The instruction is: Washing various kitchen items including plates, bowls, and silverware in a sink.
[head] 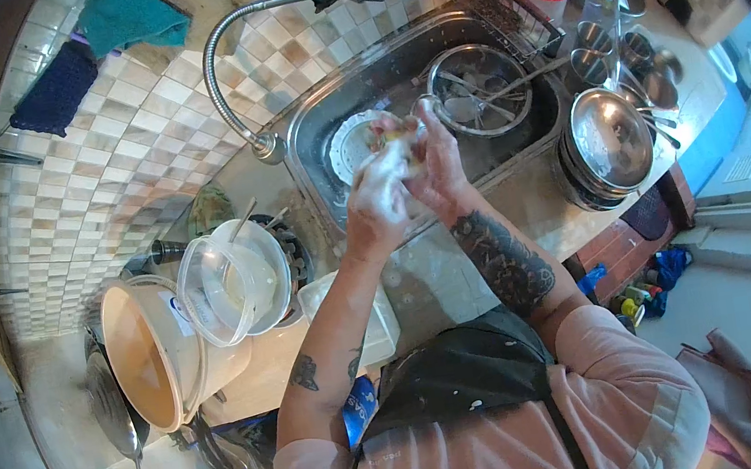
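Note:
Both hands are together over the stainless steel sink, wet and covered in white suds. My left hand is blurred by foam and closed around a yellowish sponge, which is mostly hidden. My right hand faces it, fingers up, with the rounded shiny end of a metal utensil showing at its fingertips. The utensil's exact kind is hidden. Below and behind my left hand, a white plate with a patterned rim lies in the sink. Beyond my right hand, a round bowl holds several utensils in the sink.
A gooseneck faucet arches over the sink's left side. Stacked metal bowls and several steel cups stand on the right counter. At left are plastic bowls, a large beige bucket and a clear container.

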Motion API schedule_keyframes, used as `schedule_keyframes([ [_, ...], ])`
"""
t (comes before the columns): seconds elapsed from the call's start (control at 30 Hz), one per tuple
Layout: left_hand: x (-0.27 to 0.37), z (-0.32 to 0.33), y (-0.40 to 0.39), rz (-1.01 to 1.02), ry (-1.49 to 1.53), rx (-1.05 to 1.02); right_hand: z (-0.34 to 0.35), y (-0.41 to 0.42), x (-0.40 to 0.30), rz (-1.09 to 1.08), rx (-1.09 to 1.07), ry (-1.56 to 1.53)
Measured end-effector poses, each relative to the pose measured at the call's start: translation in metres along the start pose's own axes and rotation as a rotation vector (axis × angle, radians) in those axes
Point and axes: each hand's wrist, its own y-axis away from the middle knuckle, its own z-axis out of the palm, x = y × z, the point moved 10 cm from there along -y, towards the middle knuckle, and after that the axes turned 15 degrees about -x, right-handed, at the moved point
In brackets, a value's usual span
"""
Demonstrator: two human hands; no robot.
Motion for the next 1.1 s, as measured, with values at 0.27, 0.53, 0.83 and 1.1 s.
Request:
schedule_keyframes([
  [0.27, -0.035, 0.028, -0.001, -0.332, 0.201, -0.140, -0.019, -0.009, 0.003, 0.112, 0.024, 0.758],
  [0.53, -0.040, 0.055, 0.000, -0.195, -0.123, -0.310, -0.018, -0.021, 0.005, 0.062, 0.005, 0.418],
  [0.83, -0.065, 0.068, 0.077, -0.768, 0.812, -0.122, -0.194, -0.119, -0.194, 0.266, 0.416, 2.098],
  [1.1, -0.010, -0.052, 0.160, -0.722, -0.064, -0.314, -0.138, -0.119, -0.175, 0.599, 0.422, 2.928],
])
